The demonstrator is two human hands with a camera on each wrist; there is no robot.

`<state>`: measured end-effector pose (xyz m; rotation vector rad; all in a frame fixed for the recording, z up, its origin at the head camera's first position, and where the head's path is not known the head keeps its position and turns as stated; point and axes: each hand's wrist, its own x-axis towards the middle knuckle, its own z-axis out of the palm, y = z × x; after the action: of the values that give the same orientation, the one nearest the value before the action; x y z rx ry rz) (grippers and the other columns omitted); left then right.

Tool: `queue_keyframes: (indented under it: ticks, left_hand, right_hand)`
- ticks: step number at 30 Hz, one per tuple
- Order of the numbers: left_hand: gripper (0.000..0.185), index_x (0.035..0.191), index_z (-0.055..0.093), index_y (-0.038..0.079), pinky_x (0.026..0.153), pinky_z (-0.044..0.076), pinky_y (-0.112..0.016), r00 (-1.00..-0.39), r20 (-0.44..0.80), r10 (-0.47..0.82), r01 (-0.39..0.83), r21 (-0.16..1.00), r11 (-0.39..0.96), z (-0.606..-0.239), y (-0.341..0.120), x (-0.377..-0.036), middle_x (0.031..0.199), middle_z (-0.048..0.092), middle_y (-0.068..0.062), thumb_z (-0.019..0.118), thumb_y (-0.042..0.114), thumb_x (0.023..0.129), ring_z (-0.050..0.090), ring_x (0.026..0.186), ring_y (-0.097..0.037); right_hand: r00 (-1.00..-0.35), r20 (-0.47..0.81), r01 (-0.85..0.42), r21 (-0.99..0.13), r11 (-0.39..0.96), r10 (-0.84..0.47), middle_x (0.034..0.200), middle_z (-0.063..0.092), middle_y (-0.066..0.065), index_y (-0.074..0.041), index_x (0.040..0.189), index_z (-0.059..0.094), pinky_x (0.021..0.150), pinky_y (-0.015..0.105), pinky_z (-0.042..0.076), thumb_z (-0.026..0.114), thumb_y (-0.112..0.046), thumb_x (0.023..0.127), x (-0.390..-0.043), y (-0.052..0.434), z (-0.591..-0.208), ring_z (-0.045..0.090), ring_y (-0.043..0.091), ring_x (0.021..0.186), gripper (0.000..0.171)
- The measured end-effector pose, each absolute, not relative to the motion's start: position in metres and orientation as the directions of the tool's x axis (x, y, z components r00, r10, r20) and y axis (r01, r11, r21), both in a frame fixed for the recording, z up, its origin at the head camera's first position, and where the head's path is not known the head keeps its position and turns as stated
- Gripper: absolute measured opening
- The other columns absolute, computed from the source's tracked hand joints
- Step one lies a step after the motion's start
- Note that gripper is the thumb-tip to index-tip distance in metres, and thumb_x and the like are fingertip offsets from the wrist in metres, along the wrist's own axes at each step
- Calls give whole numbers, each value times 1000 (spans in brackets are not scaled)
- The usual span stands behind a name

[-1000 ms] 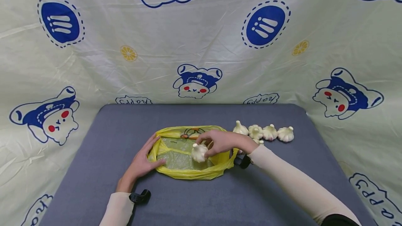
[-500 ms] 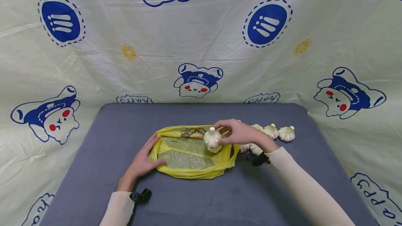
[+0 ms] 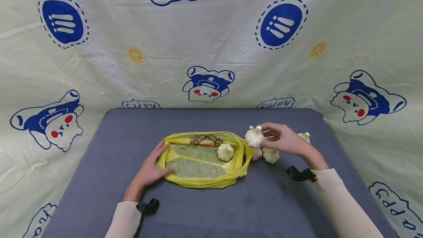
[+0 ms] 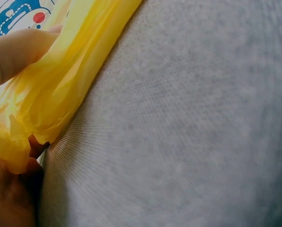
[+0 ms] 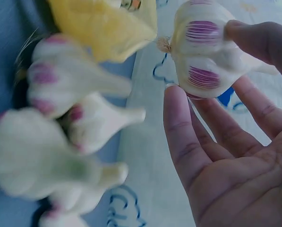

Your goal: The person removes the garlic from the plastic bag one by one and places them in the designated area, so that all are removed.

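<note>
My left hand grips the left rim of a yellow plastic bag, its thumb lying inside the opening. The left wrist view shows that thumb across the yellow plastic. One garlic bulb lies in the bag's right part. Just right of the bag, my right hand pinches another garlic bulb between thumb and fingertips. Purple streaks and a root tuft show on this held bulb in the right wrist view. Other garlic bulbs lie beneath and behind that hand, some hidden by it.
A bulb stands at the right end of the garlic group, partly covered by the right hand. The grey table carries everything. Behind and around it hangs a printed curtain.
My right hand has moved right, carrying the garlic bulb from over the bag to beside it. The bulb lying in the bag has come into sight. My left hand stays in place.
</note>
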<state>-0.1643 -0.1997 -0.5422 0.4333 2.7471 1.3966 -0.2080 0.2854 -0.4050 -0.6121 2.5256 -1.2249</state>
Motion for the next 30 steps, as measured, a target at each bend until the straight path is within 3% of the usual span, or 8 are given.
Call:
queue_keyframes:
  ticks: [6, 11, 14, 18, 22, 30]
  left_hand:
    - [87, 158, 42, 14, 119, 25, -70, -961, 101, 257, 235, 788, 568, -542, -199, -165, 173, 20, -8, 83, 36, 85, 21, 157, -41]
    - [85, 158, 43, 13, 119, 25, -70, -961, 106, 257, 237, 795, 559, -541, -199, -164, 173, 20, -8, 83, 35, 86, 21, 156, -42]
    - [83, 157, 44, 13, 119, 25, -70, -961, 105, 257, 236, 797, 556, -541, -199, -164, 173, 20, -9, 83, 34, 86, 21, 156, -42]
    - [82, 156, 46, 13, 119, 24, -69, -962, 97, 256, 229, 798, 558, -541, -199, -164, 173, 19, -8, 83, 34, 86, 21, 157, -41]
    - [81, 156, 47, 14, 119, 24, -70, -962, 98, 255, 230, 794, 562, -542, -199, -164, 173, 19, -8, 83, 34, 86, 21, 157, -41]
    - [81, 155, 47, 14, 119, 25, -69, -961, 104, 256, 235, 796, 558, -543, -199, -163, 173, 20, -8, 83, 34, 85, 21, 157, -42]
  right_hand:
    - [-927, -41, -192, -801, 568, -373, 143, 57, 22, -2, 142, 54, 90, 31, 58, 74, -20, 97, -193, 313, -412, 63, 37, 125, 52]
    - [-944, -16, -182, -808, 560, -330, 145, 53, 25, 2, 144, 51, 87, 22, 56, 71, -18, 99, -184, 331, -423, 62, 1, 115, 53]
    - [-955, 0, -174, -809, 561, -297, 143, 54, 22, 3, 143, 51, 86, 21, 57, 71, -17, 99, -178, 340, -431, 59, -10, 109, 53]
    - [-973, 5, -144, -790, 595, -230, 139, 57, 15, 0, 143, 53, 84, 19, 56, 73, -23, 98, -171, 349, -437, 56, -15, 107, 54]
    - [-985, -2, -108, -767, 632, -170, 142, 54, 24, 2, 145, 50, 81, 15, 54, 73, -26, 98, -166, 359, -439, 53, -18, 104, 60]
    - [-991, -18, -76, -750, 657, -136, 141, 55, 24, 1, 144, 50, 79, 16, 54, 73, -27, 98, -162, 377, -448, 52, -19, 103, 58]
